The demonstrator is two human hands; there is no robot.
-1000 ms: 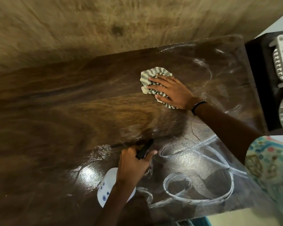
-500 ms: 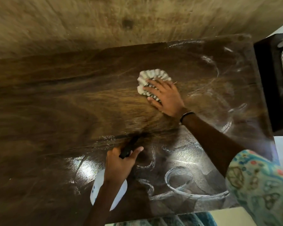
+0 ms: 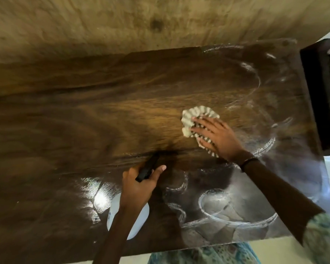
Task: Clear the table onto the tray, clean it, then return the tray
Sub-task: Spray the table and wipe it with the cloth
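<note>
Desk [image 3: 65, 115]: dark wood, wet streaks right. Right grip [image 3: 215, 136] flat on cloth [image 3: 194, 119]. Left grip [image 3: 139, 185] grasps spray bottle [image 3: 137, 221], black nozzle pointing far-right.

**Colours and patterns on view**

The worktop [image 3: 84, 121] is dark brown wood grain with whitish swirl streaks at the right. The cloth [image 3: 191, 119] is cream with dark stripes. The spray bottle [image 3: 139, 218] is white with a black trigger. The sleeve [image 3: 324, 239] carries a teal floral print.

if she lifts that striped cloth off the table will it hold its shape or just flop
The striped cloth is bunched in soft folds under the right hand, so it would probably flop. It looks thin, likely light. The wet streaks on the table suggest it may be damp and cling slightly.
</note>
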